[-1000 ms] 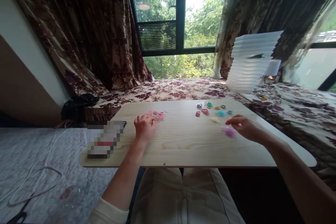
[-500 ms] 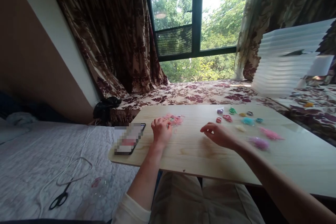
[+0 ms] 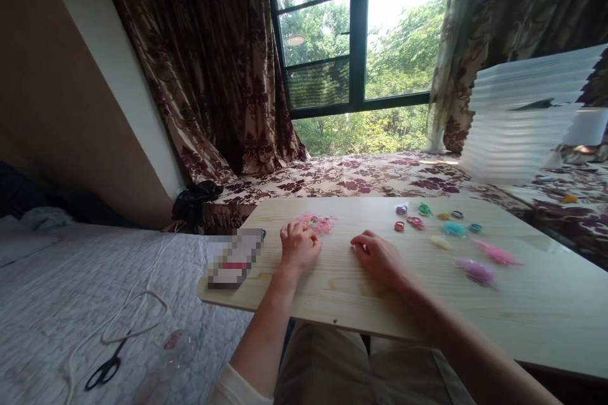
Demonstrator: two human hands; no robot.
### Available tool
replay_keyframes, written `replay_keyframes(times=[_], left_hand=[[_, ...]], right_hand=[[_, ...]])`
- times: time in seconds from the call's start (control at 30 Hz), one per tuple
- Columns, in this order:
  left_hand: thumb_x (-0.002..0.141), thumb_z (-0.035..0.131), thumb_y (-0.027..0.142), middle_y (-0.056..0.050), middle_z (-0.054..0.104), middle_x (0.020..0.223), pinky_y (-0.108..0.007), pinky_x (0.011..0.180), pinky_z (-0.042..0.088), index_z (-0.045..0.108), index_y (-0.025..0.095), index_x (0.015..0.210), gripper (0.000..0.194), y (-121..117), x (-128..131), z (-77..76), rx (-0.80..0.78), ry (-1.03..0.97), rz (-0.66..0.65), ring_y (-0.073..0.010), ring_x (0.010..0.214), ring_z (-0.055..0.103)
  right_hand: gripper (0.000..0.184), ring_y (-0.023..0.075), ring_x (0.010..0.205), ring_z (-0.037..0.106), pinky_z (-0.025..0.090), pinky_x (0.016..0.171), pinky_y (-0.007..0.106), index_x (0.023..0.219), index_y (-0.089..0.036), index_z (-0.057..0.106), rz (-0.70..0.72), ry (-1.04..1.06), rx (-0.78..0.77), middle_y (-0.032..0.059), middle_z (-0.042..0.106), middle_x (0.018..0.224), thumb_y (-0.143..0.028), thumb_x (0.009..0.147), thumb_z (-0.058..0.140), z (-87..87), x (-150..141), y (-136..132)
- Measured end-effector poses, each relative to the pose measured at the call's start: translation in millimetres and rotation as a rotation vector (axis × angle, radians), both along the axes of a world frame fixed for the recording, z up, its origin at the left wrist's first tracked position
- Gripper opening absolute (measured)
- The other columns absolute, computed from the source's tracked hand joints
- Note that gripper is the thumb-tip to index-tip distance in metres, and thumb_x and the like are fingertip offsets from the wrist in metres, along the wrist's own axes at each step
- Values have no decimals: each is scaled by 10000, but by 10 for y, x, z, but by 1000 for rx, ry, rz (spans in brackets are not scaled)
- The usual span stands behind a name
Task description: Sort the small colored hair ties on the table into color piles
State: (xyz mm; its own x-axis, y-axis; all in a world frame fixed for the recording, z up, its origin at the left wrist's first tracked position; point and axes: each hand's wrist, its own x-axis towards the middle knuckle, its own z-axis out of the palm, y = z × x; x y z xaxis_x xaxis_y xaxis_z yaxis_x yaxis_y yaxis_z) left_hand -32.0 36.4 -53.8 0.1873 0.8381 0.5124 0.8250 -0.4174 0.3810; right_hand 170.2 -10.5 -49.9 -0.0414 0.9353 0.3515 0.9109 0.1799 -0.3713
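Note:
A loose pile of small pink bands (image 3: 325, 223), with bits of green among them, lies on the pale wooden board (image 3: 327, 294). My left hand (image 3: 300, 247) rests at the pile's near edge, fingers curled down and thumb drawn in; whatever may be under the fingertips is hidden. To its right, low over the board, my right hand (image 3: 379, 257) has thumb and forefinger pinched together. Anything between them is too small to make out. Beyond the right hand are a red ring bundle (image 3: 399, 226), a pinkish-red bundle (image 3: 416, 223) and a cream bundle (image 3: 441, 242).
More bundles, turquoise (image 3: 453, 229), pink (image 3: 498, 253) and purple (image 3: 477, 271), lie on the right. A blurred-out phone (image 3: 236, 259) sits at the board's left edge. Black scissors (image 3: 103, 372) and a white cable (image 3: 137, 331) are on the bed. A white pleated shade (image 3: 522, 120) stands back right.
My right hand has moved left and turned its fingers lower, closer to my left hand. The left hand has shifted slightly right, off the pile's left part. The view has tilted up slightly.

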Motion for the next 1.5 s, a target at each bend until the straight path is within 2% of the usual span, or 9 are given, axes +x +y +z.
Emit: replay_keyframes(times=[0.07,0.17,0.4,0.67,0.8,0.97,1.17,1.33,1.5], left_hand=[[699,662,278,-47,642,954,-496,1070,236,656,220,649,76,-27,11,12,-1,20,11,-254,1125,463],[689,675,317,-56,640,975,-537,1091,180,639,211,639,123,-51,19,26,-3,52,14,-271,1149,454],[752,585,183,-55,648,974,-565,1093,168,642,212,646,124,-42,9,26,30,100,3,-254,1148,463],[797,558,167,-71,661,986,-570,1079,209,639,207,703,130,-10,12,-21,66,152,-49,-260,1129,485],[816,543,165,-77,672,948,-547,1079,231,632,206,741,123,-33,55,-25,104,147,-122,-256,1127,495],[828,533,158,-53,684,880,-514,1081,253,621,198,748,125,-89,148,12,123,105,-223,-231,1070,530],[791,585,147,-44,666,857,-457,1064,313,639,194,729,95,-143,245,47,82,-21,-297,-205,991,554],[785,589,149,-36,662,859,-384,958,414,667,207,744,106,-156,259,74,-6,-174,-281,-197,971,553],[774,608,142,-25,669,857,-378,959,410,676,212,744,102,-159,264,94,-12,-216,-268,-191,960,558]], right_hand=[[247,143,803,631,390,667,247,906,-240,707,0,-5,-1,22,686,990,-219,865,464,3,-3,-8],[249,139,805,627,384,665,245,903,-238,705,1,-2,2,22,683,986,-217,872,459,4,-1,-15],[242,138,804,619,380,667,245,906,-236,703,5,9,12,23,679,981,-224,870,464,-5,5,-26],[244,136,804,615,384,669,240,903,-242,704,9,5,23,22,679,977,-224,867,463,-23,11,-22],[254,138,801,617,391,672,239,923,-241,706,9,13,13,24,679,983,-196,856,465,9,-4,-40],[277,138,790,625,401,676,242,942,-239,702,33,27,34,28,684,989,-196,868,439,35,-22,-57],[235,103,647,586,398,632,244,968,-236,691,118,17,76,24,678,990,-281,860,487,9,-31,-64],[251,108,652,591,407,628,248,1005,-242,682,165,-11,78,21,672,986,-369,824,564,-8,-28,-68],[280,128,681,607,412,643,253,1025,-247,683,164,-66,92,25,670,943,-400,801,611,11,-61,-78]])
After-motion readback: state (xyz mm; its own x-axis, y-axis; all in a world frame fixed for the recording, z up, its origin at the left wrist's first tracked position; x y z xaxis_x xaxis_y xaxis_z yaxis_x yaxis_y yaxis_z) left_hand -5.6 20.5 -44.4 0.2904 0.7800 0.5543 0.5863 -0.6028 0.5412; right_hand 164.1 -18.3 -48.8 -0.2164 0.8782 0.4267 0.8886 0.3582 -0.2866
